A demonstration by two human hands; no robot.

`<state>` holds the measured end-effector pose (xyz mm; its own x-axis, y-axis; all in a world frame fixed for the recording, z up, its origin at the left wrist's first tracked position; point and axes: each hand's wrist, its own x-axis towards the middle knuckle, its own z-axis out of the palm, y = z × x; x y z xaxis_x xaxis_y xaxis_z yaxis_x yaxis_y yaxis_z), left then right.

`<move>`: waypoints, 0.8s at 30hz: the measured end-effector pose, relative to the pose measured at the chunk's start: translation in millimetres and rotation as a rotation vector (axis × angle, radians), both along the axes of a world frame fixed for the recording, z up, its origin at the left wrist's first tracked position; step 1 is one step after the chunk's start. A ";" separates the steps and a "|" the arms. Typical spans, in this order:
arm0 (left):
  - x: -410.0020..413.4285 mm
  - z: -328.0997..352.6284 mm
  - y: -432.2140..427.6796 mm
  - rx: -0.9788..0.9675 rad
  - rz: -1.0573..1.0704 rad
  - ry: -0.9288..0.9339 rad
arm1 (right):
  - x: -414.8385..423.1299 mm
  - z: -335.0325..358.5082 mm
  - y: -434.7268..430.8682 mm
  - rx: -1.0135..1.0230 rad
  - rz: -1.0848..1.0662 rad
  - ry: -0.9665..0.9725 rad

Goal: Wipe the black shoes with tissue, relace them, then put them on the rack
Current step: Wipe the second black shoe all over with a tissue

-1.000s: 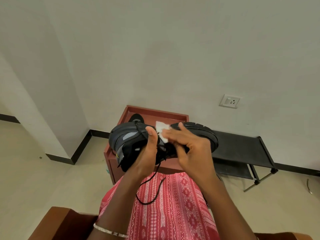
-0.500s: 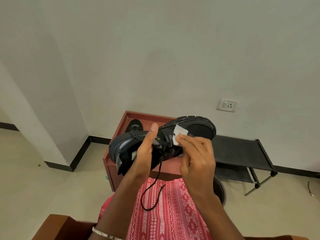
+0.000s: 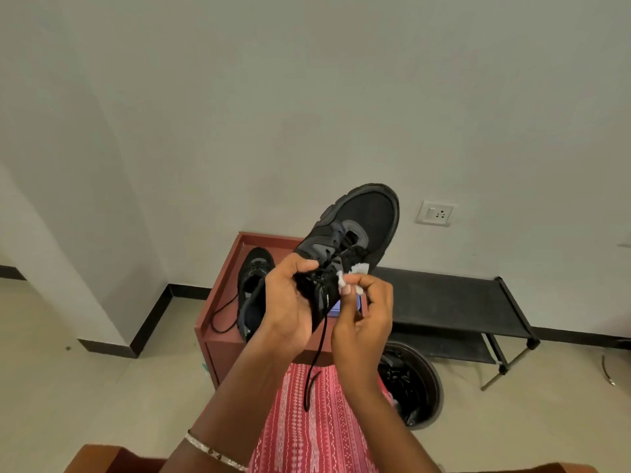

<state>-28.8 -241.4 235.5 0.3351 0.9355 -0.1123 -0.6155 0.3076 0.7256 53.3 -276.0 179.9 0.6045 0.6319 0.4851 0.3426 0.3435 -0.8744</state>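
Note:
My left hand (image 3: 290, 302) grips the heel end of a black shoe (image 3: 362, 223), held up with its toe pointing away and to the upper right, top side facing me. A loose black lace (image 3: 316, 360) hangs from it over my lap. My right hand (image 3: 365, 315) pinches a small white tissue (image 3: 353, 273) against the shoe's right side near the tongue. The second black shoe (image 3: 254, 288) lies on the red-brown table (image 3: 218, 322), its lace trailing to the left. The black rack (image 3: 450, 302) stands by the wall on the right.
A round bin with a black liner (image 3: 415, 387) sits on the floor under my right forearm, in front of the rack. A wall socket (image 3: 437, 213) is above the rack. A lilac object (image 3: 336, 308) peeks out behind the held shoe. My lap is covered in pink patterned cloth (image 3: 317, 428).
The shoe has turned from lying sideways to toe-up with its top facing me. My right hand with the tissue slid from the shoe's side down toward the tongue area.

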 end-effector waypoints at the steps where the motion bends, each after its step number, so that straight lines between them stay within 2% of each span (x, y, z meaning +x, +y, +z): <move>1: 1.5 0.4 1.8 0.020 -0.006 -0.019 | 2.0 5.9 5.2 0.020 0.001 0.045; 3: 2.8 1.9 6.9 0.071 -0.042 -0.002 | 5.2 16.7 13.4 0.065 0.013 0.111; 5: 2.3 4.6 11.8 0.113 -0.057 0.094 | 8.4 25.1 20.1 0.098 0.027 0.159; 7: -1.0 8.3 14.4 0.185 -0.068 0.262 | 13.2 30.5 27.0 0.120 0.023 0.169; 11: -5.1 3.6 18.7 0.356 -0.074 0.760 | 23.2 36.1 43.1 0.132 -0.004 0.165; 13: -4.0 -2.5 21.5 0.397 -0.010 0.901 | 23.0 39.9 48.8 0.118 0.007 0.147; 17: -1.5 -7.3 23.2 0.403 0.146 0.984 | 20.0 43.3 54.9 0.095 0.072 0.107; 19: -0.9 -12.0 26.7 0.371 0.174 0.955 | 21.9 45.7 56.9 0.075 0.106 0.073; 24: 3.0 -20.9 36.7 0.007 0.165 0.691 | 35.9 57.7 45.5 0.003 0.137 -0.010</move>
<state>-25.9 -204.7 214.6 0.0437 0.9694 -0.2415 -0.0520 0.2436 0.9685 89.2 -230.5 237.5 0.5077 0.7070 0.4924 0.3010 0.3900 -0.8702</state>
